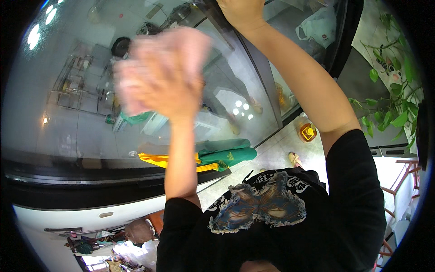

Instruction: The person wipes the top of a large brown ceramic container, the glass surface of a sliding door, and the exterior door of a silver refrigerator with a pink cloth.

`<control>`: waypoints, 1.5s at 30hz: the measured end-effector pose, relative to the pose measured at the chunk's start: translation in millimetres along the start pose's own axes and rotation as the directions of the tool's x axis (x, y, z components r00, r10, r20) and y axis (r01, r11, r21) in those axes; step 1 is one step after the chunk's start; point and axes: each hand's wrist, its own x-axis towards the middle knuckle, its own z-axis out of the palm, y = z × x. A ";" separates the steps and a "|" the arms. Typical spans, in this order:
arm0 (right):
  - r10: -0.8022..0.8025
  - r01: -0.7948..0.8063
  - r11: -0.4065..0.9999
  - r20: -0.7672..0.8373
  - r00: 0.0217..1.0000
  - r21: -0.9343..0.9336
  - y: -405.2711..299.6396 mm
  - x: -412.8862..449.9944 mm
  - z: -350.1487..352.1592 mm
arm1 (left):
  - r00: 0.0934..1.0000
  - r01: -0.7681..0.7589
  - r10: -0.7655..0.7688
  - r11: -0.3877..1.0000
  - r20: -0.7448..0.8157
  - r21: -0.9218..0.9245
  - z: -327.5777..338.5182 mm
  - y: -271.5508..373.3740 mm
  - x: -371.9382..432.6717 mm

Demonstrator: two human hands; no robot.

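My left hand (170,88) is spread over a pink cloth (190,44) against a large glass door panel (85,136). Both hand and cloth are blurred. At the top edge, my right hand (243,13) is by the dark frame (253,64) of the glass door. Its fingers are cut off by the picture's rim, so its grip is hidden. Below my left hand, a green and yellow cloth item (227,158) hangs at the glass, with its reflection just above it.
Behind the glass show a wire rack (68,85) and a white plastic bag (319,29). A bottle of amber liquid with a yellow handle (307,132) stands on the tiled floor. At right are a trailing green plant (397,119) and a chair (402,193).
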 end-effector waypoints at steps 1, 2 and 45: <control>0.016 -0.016 1.000 0.004 1.000 0.018 -1.2 -6.8 7.0 | 0.988 -0.110 0.113 0.993 0.104 -0.037 7.0 22.8 -32.4; 0.011 -0.011 1.000 0.000 1.000 0.026 -2.9 -7.2 7.9 | 0.884 -0.133 0.223 0.963 0.411 -0.236 8.8 44.0 -77.5; 0.766 -0.971 0.147 0.643 -0.010 -0.190 117.4 -315.0 -302.0 | 0.704 -0.661 0.709 0.675 0.041 -0.328 13.6 78.4 38.5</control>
